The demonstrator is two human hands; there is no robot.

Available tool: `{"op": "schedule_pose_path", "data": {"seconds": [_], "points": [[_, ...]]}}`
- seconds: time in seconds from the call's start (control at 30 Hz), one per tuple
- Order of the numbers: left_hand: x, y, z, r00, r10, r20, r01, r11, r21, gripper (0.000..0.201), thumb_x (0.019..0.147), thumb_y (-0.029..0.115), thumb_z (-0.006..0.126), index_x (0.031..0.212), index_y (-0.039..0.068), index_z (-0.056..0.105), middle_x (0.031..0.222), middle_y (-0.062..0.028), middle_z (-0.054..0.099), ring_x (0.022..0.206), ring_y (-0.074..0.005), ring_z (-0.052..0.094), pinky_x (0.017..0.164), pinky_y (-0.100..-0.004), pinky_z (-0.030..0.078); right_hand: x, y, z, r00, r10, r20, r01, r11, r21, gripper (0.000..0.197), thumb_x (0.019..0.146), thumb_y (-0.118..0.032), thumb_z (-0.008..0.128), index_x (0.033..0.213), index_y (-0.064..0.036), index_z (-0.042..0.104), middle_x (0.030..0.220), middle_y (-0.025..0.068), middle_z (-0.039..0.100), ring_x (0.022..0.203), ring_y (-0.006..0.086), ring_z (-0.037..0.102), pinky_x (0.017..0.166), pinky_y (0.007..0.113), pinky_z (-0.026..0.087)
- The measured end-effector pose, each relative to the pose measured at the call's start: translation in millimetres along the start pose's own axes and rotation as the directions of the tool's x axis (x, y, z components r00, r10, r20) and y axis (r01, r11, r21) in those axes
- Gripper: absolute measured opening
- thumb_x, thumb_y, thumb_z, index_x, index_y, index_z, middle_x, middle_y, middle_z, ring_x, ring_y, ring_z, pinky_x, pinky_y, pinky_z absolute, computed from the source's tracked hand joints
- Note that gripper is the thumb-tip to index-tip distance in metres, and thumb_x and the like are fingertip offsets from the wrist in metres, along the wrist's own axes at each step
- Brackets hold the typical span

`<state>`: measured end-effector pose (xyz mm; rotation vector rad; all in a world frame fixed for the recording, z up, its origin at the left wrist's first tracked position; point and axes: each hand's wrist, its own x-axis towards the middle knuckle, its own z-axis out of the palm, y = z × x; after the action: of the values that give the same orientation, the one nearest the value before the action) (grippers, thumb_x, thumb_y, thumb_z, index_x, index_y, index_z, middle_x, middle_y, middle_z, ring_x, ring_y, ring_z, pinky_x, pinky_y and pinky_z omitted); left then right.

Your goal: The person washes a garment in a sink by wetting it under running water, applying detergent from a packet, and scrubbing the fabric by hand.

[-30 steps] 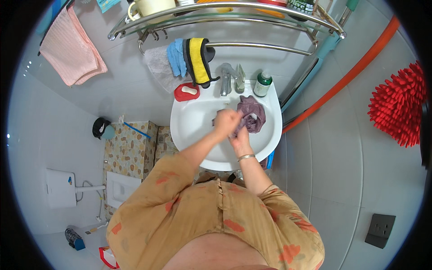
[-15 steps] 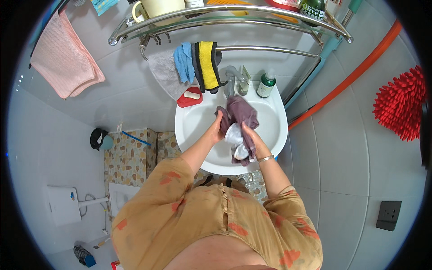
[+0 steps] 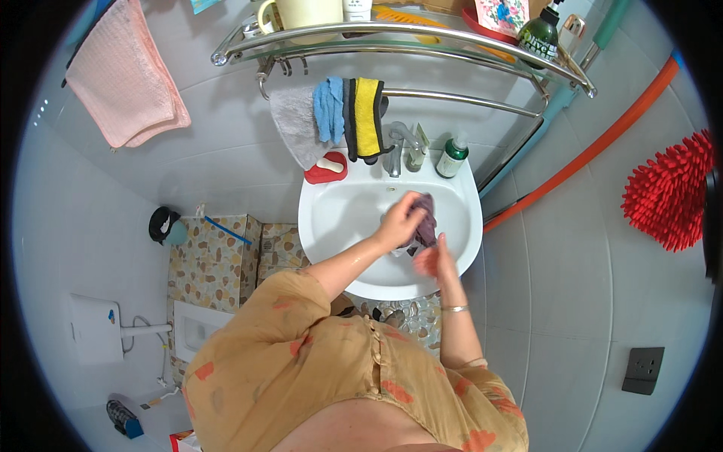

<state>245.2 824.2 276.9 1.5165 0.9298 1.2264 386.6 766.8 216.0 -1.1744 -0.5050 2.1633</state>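
Over the white washbasin [image 3: 331,239], a small dark purple cloth garment [image 3: 426,226] is bunched up. Its exact kind does not show; a little white and dark cloth peeks out below it. My left hand [image 3: 401,221] is closed round the bunch from the left, fingers bent over it. To the lower right, my right hand [image 3: 441,264] is right beside the garment's lower end, its thumb pointing up. Motion smears its fingers, so its grip cannot be made out.
A grey tap [image 3: 396,154] stands behind the bowl, with a green bottle [image 3: 452,157] to its right. A red soap dish [image 3: 325,169] is on the left rim. Overhead, a metal shelf [image 3: 422,39] juts out, cloths [image 3: 330,109] hanging from its rail.
The garment, spread out between both hands before, is now a smaller bunch with its white part mostly hidden. My left hand moved right onto it; my right hand shifted slightly lower.
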Motion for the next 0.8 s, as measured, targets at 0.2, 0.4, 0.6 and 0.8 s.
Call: {"op": "schedule_pose_path", "data": {"seconds": [0.2, 0.4, 0.6, 0.8], "points": [[-39, -2, 11, 0.920, 0.244, 0.307, -0.360, 0.834, 0.417, 0.022, 0.068, 0.026, 0.069, 0.080, 0.008, 0.062, 0.078, -0.0070, 0.059, 0.079, -0.0273, 0.054, 0.068, -0.0378, 0.044, 69, 17, 19, 0.820, -0.489, 0.297, 0.224, 0.752, 0.620, 0.060, 0.084, -0.060, 0.036, 0.115, -0.0104, 0.049, 0.120, 0.0067, 0.052, 0.109, 0.0231, 0.052, 0.088, 0.039, 0.044], [-7, -27, -18, 0.995, -0.019, -0.095, 0.075, 0.770, 0.633, 0.038, 0.082, 0.038, 0.052, 0.067, 0.004, 0.060, 0.067, -0.0142, 0.058, 0.064, -0.0342, 0.055, 0.060, -0.0403, 0.044, 106, 27, 54, 0.824, -0.551, 0.130, 0.369, 0.696, 0.616, 0.036, 0.091, -0.043, 0.040, 0.102, -0.0106, 0.051, 0.106, 0.0063, 0.056, 0.095, 0.0225, 0.056, 0.080, 0.038, 0.047], [-38, -26, 14, 0.994, 0.104, 0.016, -0.094, 0.809, 0.580, 0.031, 0.073, 0.036, 0.063, 0.062, 0.007, 0.063, 0.061, -0.0119, 0.059, 0.058, -0.0297, 0.057, 0.056, -0.0395, 0.045, 112, 30, 25, 0.790, -0.519, 0.327, 0.002, 0.536, 0.844, 0.035, 0.087, -0.047, 0.048, 0.098, -0.0131, 0.047, 0.092, 0.0042, 0.049, 0.093, 0.0175, 0.046, 0.090, 0.034, 0.036], [-35, -101, -39, 0.905, -0.364, -0.219, 0.386, 0.920, 0.065, 0.020, 0.085, 0.019, 0.056, 0.102, 0.010, 0.055, 0.095, -0.0045, 0.059, 0.078, -0.0116, 0.055, 0.068, -0.0254, 0.045, 67, -8, 63, 0.835, -0.471, -0.286, 0.549, 0.669, 0.502, 0.027, 0.087, -0.024, 0.054, 0.105, -0.0041, 0.053, 0.099, 0.0073, 0.060, 0.090, 0.0218, 0.058, 0.080, 0.036, 0.048]]}}
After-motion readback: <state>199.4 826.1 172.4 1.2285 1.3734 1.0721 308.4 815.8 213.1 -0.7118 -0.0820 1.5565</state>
